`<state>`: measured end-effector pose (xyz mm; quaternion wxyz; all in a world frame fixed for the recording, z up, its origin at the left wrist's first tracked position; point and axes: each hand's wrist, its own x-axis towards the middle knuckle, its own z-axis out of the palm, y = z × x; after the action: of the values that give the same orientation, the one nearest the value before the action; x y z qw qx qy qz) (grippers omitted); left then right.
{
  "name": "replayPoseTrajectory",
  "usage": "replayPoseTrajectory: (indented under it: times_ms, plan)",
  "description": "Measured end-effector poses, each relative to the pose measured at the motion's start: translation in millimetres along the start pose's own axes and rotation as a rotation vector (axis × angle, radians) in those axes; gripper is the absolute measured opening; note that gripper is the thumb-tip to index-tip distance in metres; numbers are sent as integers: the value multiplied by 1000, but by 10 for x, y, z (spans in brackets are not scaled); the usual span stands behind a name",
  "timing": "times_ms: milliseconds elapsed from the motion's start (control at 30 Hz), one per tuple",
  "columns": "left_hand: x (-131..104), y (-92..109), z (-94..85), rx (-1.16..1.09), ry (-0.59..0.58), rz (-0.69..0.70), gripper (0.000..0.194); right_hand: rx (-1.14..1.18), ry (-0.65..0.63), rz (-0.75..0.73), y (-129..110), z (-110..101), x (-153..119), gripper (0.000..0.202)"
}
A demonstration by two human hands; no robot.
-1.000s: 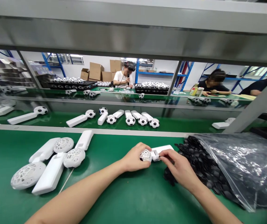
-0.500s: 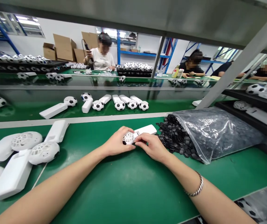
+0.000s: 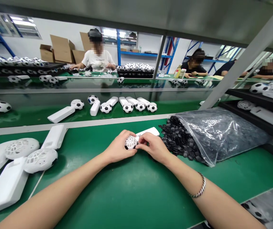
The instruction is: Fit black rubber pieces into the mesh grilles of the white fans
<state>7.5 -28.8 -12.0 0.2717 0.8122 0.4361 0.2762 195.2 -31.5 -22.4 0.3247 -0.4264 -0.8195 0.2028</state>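
My left hand (image 3: 120,148) is wrapped round the left side of a white ball-shaped head (image 3: 131,142) with an open lattice and black patches along its lower edge. The head's white handle (image 3: 150,131) points away to the right, partly behind my right hand (image 3: 154,147). Thumb and forefinger of my right hand are pinched together at the head's right edge; whatever is between them is too small to make out. Right of my hands, loose black pieces (image 3: 179,138) spill from a clear plastic bag (image 3: 224,133).
White units with plain lattice heads (image 3: 40,160) lie on the green table (image 3: 131,194) at left. Beyond the pale strip, several football-patterned units (image 3: 128,107) lie in a row. Black trays (image 3: 253,114) are stacked at right. People sit at the far bench.
The units beyond the strip have shifted slightly right. Across the bench, the person in white has lowered the tool arm. My hands have barely moved, still at the ball-shaped head.
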Motion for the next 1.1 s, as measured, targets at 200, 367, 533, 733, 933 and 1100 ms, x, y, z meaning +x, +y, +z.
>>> replayPoseTrajectory:
  times_ms: [200,367,533,733,933,1100]
  plan:
    - [-4,15,11,21,12,-32,40,-30,29,47,28,-3,4,22]
    - [-10,25,16,5,22,-50,38,21,25,88,12,-8,35,21]
    - [-24,49,50,-17,70,-31,35,2,2,147,-55,-31,63,19]
    - [-29,45,94,-88,89,-34,33,69,42,186,-42,13,59,21]
    - [34,-51,67,-179,176,-128,36,101,1,127,-37,14,46,15]
    - [433,-278,-417,-144,458,-335,39,62,-178,53,52,3,-92,10]
